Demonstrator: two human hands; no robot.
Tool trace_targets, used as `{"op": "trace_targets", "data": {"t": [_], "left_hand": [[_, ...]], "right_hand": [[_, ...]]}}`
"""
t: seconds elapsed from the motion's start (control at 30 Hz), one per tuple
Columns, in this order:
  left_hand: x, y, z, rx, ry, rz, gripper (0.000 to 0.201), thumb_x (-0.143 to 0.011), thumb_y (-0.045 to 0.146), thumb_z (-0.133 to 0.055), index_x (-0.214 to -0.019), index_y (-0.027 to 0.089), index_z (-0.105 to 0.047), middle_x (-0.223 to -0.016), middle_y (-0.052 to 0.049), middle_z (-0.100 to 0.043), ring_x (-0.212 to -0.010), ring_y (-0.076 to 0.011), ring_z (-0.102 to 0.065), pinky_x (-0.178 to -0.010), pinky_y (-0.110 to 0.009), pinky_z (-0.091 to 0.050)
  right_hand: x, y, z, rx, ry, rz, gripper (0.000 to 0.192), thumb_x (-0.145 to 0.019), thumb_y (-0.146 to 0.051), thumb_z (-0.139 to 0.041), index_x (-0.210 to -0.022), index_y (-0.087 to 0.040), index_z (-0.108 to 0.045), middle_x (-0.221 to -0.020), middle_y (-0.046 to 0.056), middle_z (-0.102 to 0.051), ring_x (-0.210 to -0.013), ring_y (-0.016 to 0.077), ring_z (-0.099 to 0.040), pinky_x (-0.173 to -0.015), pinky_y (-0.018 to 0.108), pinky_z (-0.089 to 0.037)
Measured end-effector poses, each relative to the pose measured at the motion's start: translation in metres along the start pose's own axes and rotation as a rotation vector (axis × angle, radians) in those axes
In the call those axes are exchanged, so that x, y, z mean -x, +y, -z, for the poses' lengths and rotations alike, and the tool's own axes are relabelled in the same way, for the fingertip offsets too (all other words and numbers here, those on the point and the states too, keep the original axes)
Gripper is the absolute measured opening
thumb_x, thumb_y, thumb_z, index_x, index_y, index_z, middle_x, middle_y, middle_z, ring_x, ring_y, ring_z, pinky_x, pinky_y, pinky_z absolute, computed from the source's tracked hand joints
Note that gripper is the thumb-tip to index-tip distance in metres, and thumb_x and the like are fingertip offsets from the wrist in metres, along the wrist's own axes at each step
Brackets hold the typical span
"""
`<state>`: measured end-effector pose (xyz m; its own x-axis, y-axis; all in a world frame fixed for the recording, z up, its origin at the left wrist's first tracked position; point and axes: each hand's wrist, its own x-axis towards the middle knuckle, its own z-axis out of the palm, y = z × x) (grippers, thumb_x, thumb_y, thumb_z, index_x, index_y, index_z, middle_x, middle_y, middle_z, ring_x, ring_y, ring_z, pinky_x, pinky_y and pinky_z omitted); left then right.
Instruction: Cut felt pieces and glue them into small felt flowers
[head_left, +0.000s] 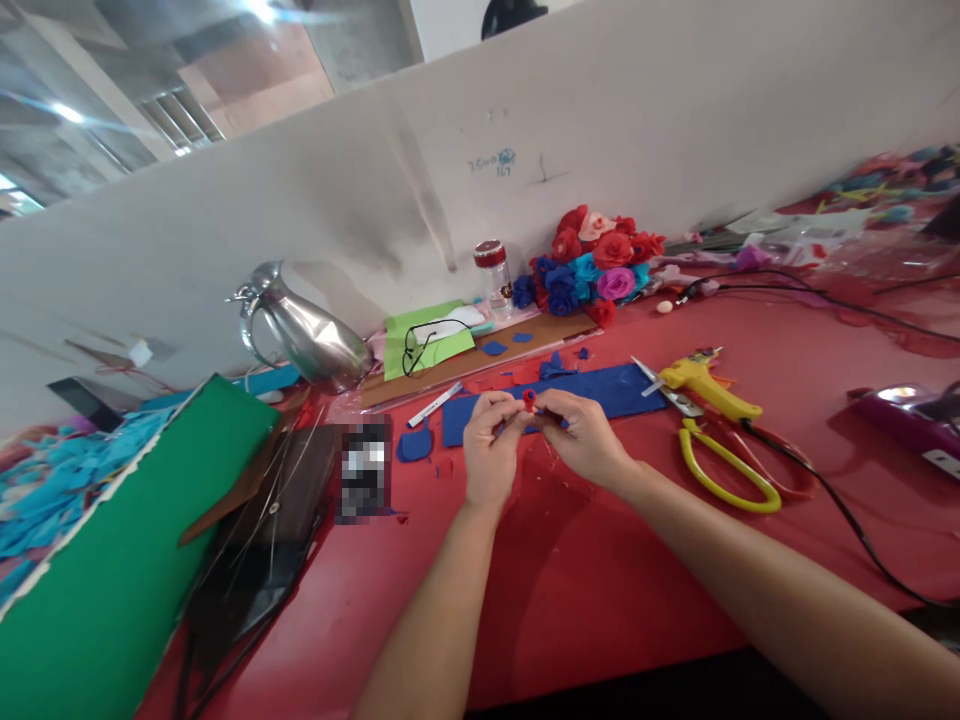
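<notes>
Between my fingertips, over the middle of the red table, is a small red and blue flower bud (529, 400). My left hand (493, 445) pinches it from the left. From the right, my right hand (585, 435) closes its thumb and fingers on it. Under and behind the hands lies a strip of blue sheet (622, 391), with blue scraps (556, 367) on and beside it. A cut blue petal (415, 444) rests left of my left hand. To the right are yellow-handled scissors (727, 470) and a yellow glue gun (705, 388).
A bunch of finished fabric-like flowers (615, 250), a lidded glass jar (493, 285) and a metal jug (307, 335) stand by the wall. Eyeglasses (410, 352) rest on green paper (394, 330). A green board (127, 540) and a dark bag (262, 530) occupy the left. A black cord (840, 500) runs right.
</notes>
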<state>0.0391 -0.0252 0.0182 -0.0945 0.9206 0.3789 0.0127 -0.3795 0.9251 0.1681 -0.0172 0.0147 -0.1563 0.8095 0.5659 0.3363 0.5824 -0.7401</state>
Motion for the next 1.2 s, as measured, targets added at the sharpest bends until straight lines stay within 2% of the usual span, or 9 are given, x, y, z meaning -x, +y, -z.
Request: {"op": "trace_targets", "data": {"t": [0.43, 0.63, 0.77, 0.97, 1.1, 1.2], "left_hand": [[0.000, 0.002, -0.001, 0.041, 0.002, 0.046, 0.016, -0.071, 0.037, -0.072, -0.066, 0.021, -0.070, -0.080, -0.002, -0.054, -0.076, -0.0143, -0.050, -0.071, -0.025, -0.040], [-0.002, 0.000, -0.001, 0.079, -0.025, 0.076, 0.019, -0.073, 0.033, -0.070, -0.061, 0.019, -0.064, -0.076, -0.001, -0.050, -0.074, -0.0133, -0.047, -0.070, -0.025, -0.037], [-0.003, -0.005, -0.001, 0.199, -0.022, 0.160, 0.018, -0.069, 0.031, -0.073, -0.061, 0.018, -0.064, -0.073, 0.000, -0.051, -0.072, -0.0120, -0.046, -0.069, -0.024, -0.038], [-0.007, -0.008, 0.000, 0.470, 0.115, 0.413, 0.025, -0.056, 0.033, -0.081, -0.065, 0.017, -0.064, -0.064, 0.004, -0.054, -0.059, -0.0066, -0.043, -0.060, -0.020, -0.036], [-0.007, -0.006, 0.000, 0.512, 0.150, 0.446, 0.030, -0.054, 0.033, -0.083, -0.064, 0.016, -0.061, -0.067, 0.004, -0.057, -0.061, -0.0061, -0.046, -0.060, -0.019, -0.037], [-0.007, -0.005, 0.000, 0.555, 0.112, 0.463, 0.033, -0.056, 0.037, -0.082, -0.064, 0.016, -0.058, -0.069, 0.003, -0.057, -0.066, -0.0083, -0.052, -0.065, -0.021, -0.041]], "right_hand": [[0.001, -0.001, 0.000, -0.022, 0.008, -0.011, 0.014, -0.083, -0.019, -0.051, -0.071, -0.021, -0.060, -0.070, 0.003, -0.063, -0.064, 0.0154, -0.056, -0.062, 0.025, -0.044], [0.002, 0.002, -0.003, -0.040, 0.028, -0.020, 0.013, -0.083, -0.020, -0.053, -0.074, -0.021, -0.063, -0.073, 0.004, -0.065, -0.065, 0.0159, -0.058, -0.063, 0.025, -0.045], [0.001, 0.003, -0.004, -0.036, 0.023, -0.049, 0.012, -0.084, -0.021, -0.054, -0.075, -0.020, -0.062, -0.072, 0.003, -0.066, -0.065, 0.0158, -0.059, -0.063, 0.025, -0.045], [0.000, 0.005, -0.004, -0.020, -0.138, -0.104, 0.011, -0.085, -0.019, -0.052, -0.079, -0.020, -0.062, -0.076, 0.002, -0.067, -0.069, 0.0148, -0.060, -0.065, 0.025, -0.044], [0.001, 0.006, -0.006, 0.013, -0.128, -0.098, 0.012, -0.084, -0.018, -0.051, -0.079, -0.020, -0.062, -0.074, 0.002, -0.066, -0.066, 0.0147, -0.058, -0.063, 0.024, -0.042], [0.000, 0.007, -0.008, 0.027, -0.115, -0.100, 0.015, -0.085, -0.018, -0.050, -0.076, -0.019, -0.062, -0.070, 0.001, -0.063, -0.062, 0.0138, -0.055, -0.059, 0.023, -0.040]]}}
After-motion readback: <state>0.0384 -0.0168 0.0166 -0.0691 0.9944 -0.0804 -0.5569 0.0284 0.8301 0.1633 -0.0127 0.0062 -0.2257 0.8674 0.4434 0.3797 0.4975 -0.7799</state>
